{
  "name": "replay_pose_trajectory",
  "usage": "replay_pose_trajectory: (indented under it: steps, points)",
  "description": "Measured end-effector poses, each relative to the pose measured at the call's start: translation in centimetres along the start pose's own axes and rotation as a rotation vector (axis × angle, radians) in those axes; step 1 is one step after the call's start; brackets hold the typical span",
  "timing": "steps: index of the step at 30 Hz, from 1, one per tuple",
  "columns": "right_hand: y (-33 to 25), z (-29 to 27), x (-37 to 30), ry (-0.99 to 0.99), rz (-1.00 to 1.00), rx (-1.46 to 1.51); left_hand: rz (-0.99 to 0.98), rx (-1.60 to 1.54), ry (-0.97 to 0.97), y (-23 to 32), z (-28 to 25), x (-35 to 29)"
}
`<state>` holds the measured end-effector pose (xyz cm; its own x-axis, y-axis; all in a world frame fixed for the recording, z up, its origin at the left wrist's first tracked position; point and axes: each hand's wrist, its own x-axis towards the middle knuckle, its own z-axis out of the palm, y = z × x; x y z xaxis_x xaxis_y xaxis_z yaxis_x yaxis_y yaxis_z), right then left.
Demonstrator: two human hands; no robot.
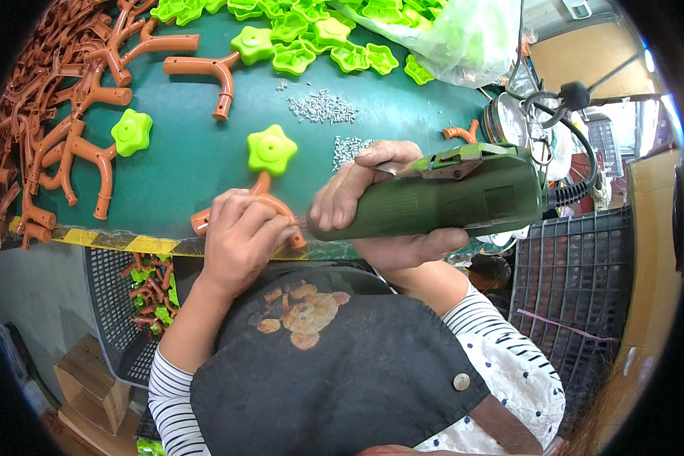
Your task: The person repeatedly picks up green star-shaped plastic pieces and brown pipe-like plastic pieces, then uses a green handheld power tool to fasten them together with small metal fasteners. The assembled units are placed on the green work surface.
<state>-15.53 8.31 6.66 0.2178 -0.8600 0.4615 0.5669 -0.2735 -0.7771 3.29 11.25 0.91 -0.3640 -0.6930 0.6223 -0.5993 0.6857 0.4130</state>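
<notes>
Green desk (190, 152), yellow-black taped front edge (152, 245), open room mid-left; L grip (239, 232) pinched on brown plastic branched tube (275, 204), R grip (351, 186) wrapped round dk-green cylindrical power tool (433, 204)

A green-topped desk (406, 106) edged with yellow-and-black striped tape (140, 245) spans a workroom with a plain grey floor (45, 281) at left, where a dark perforated plastic crate (103, 296) stands near brown cardboard boxes (91, 374). At right, a black plastic grid crate (570, 266) sits beside a tan cardboard panel (652, 251); bright white light (650, 61) shows at upper right.
</notes>
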Motion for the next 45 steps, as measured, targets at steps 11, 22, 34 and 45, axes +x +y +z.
replay_pose_trajectory:
  steps: [11,22,34,45]
  points:
    - [0.3,-0.4,-2.0,-0.162,0.035,0.027,0.093,-0.025,-0.027,-0.2,0.3,-1.5]
    - [0.5,0.1,-1.4,-0.414,0.020,-0.338,0.079,-0.081,-0.194,-1.8,1.0,-2.1]
    - [1.2,-1.8,-2.7,-0.179,0.190,-0.043,-0.010,-0.114,-0.333,-0.4,-0.1,-0.6]
    - [1.0,-6.0,2.6,0.285,-0.172,-0.397,-0.034,0.042,-0.261,-0.9,2.7,0.0]
